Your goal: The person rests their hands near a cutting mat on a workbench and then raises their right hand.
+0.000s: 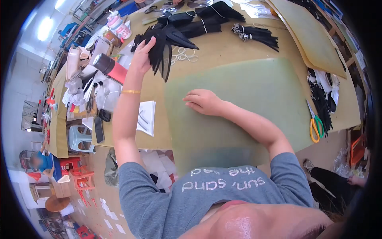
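My left hand (144, 55) is at the back left of the table, closed on a bunch of black strips (160, 49) whose pointed ends fan out to the right and down. My right hand (203, 101) rests on the green mat (238, 87), fingers stretched toward the left, with nothing seen in it. White string (184, 55) lies just right of the held strips. Behind them are tied black bundles (199, 26), and another bundle with light ends (258, 35) lies farther right.
Scissors with orange and green handles (315, 125) lie at the mat's right edge, beside black strips (320, 101). At left are a red bottle with a black cap (109, 67), a phone (99, 129) and white paper (147, 117). Large curved sheets (314, 44) lie at the back right.
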`<state>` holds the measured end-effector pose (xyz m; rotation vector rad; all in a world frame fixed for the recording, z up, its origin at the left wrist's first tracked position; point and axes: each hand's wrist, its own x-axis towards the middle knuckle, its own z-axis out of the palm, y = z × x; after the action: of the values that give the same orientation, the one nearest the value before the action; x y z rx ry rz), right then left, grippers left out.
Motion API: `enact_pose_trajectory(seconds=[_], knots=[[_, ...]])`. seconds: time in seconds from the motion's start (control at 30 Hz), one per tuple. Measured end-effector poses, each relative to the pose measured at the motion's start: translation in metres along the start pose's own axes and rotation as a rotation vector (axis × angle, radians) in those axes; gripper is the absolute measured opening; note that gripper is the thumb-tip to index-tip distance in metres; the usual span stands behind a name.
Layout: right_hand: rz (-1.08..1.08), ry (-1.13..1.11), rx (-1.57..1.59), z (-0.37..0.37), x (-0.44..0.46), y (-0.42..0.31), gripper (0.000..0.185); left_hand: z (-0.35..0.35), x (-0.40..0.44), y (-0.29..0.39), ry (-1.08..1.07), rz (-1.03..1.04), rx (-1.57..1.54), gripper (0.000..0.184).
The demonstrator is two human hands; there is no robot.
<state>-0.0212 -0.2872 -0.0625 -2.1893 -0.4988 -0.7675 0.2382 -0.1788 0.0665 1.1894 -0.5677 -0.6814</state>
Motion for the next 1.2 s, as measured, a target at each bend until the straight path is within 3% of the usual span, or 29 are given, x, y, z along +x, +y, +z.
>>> enact_pose_trajectory(seconds=[0.1, 0.17, 0.27, 0.4, 0.47, 0.53, 0.6, 0.67, 0.77, 0.87, 1.0, 1.13, 1.2], knots=[[-0.094, 0.046, 0.244, -0.054, 0.016, -0.089, 0.022, 0.015, -0.058, -0.001, 0.029, -0.039, -0.059, 0.029], [-0.198, 0.029, 0.514, -0.095, 0.023, -0.145, 0.045, 0.009, -0.091, -0.012, -0.075, -0.111, -0.144, 0.026], [-0.389, 0.139, 0.845, -0.114, 0.030, -0.202, 0.064, 0.019, -0.131, -0.052, -0.001, -0.331, -0.061, 0.028], [-0.442, 0.273, 0.994, -0.107, 0.028, -0.242, 0.070, 0.032, -0.155, -0.101, 0.088, -0.411, 0.154, 0.027], [-0.454, 0.413, 1.031, -0.090, 0.023, -0.254, 0.073, 0.010, -0.153, -0.121, 0.052, -0.359, 0.260, 0.026], [-0.423, 0.400, 1.039, -0.091, 0.013, -0.255, 0.076, 0.000, -0.146, -0.123, 0.083, -0.294, 0.413, 0.026], [-0.345, 0.257, 1.037, -0.100, 0.003, -0.252, 0.077, -0.003, -0.142, -0.126, 0.070, -0.168, 0.438, 0.028], [-0.301, 0.202, 1.046, -0.105, -0.005, -0.252, 0.078, -0.005, -0.134, -0.122, 0.048, -0.094, 0.732, 0.035], [-0.307, 0.229, 1.035, -0.106, -0.008, -0.247, 0.076, 0.000, -0.119, -0.100, -0.026, -0.231, 1.171, 0.048], [-0.245, 0.216, 0.959, -0.102, -0.019, -0.237, 0.071, -0.024, -0.102, -0.098, -0.079, -0.185, 1.171, 0.057], [-0.167, 0.385, 0.686, -0.135, -0.035, -0.224, 0.065, -0.018, -0.094, -0.063, -0.074, -0.295, 1.204, 0.054], [-0.275, 0.435, 0.253, -0.234, -0.072, -0.243, 0.058, -0.043, -0.054, -0.074, 0.008, -0.028, 1.182, 0.051], [-0.380, 0.454, 0.078, -0.258, -0.063, -0.260, 0.048, -0.043, -0.025, -0.085, 0.096, 0.013, 1.312, 0.050]])
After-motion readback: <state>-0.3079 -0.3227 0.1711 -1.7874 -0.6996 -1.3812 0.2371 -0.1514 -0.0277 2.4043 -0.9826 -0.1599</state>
